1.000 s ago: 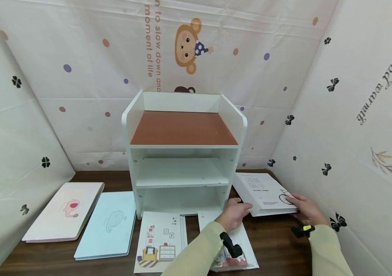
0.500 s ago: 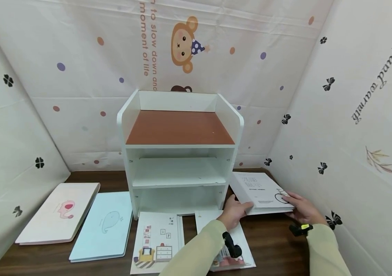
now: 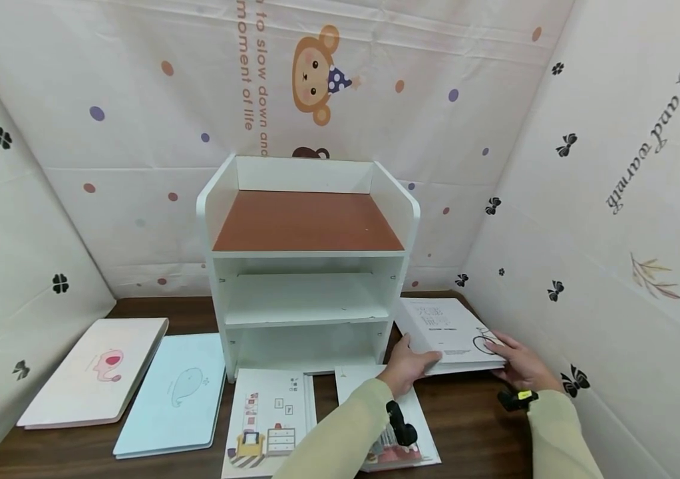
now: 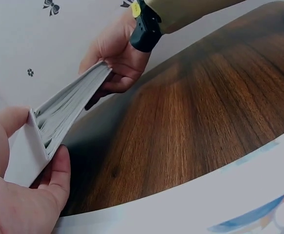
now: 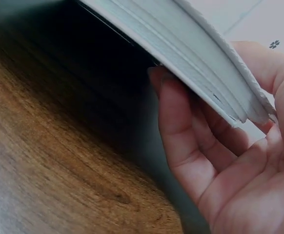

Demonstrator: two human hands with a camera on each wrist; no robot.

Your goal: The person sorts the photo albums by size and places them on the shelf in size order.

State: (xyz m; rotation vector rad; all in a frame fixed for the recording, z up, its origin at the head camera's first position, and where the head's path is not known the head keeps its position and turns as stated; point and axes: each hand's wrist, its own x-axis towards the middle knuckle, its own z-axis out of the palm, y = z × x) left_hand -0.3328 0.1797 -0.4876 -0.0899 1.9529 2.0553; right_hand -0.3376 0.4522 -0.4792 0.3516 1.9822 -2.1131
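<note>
A thick white book (image 3: 444,332) with a bicycle drawing on its cover is at the right of the shelf, its near edge raised off the table. My left hand (image 3: 406,366) grips its near left corner by the spine, thumb on top and fingers beneath, as the left wrist view shows on the book's spine (image 4: 27,156). At the near right corner my right hand (image 3: 522,364) pinches the book, thumb above. Seen from the right wrist, the fingers (image 5: 176,122) curl under the lower cover, with the page edges (image 5: 195,63) facing the camera.
A white shelf unit (image 3: 307,320) with a brown top board (image 3: 307,219) stands at the centre. Before it lie two illustrated white books (image 3: 268,426) (image 3: 346,382), one partly under my left forearm. A blue book (image 3: 175,392) and a pink book (image 3: 97,372) lie left. Patterned walls enclose the table (image 3: 472,426).
The head view has shifted slightly, so the scene slides left. Both hands keep their hold on the white book, with little visible movement.
</note>
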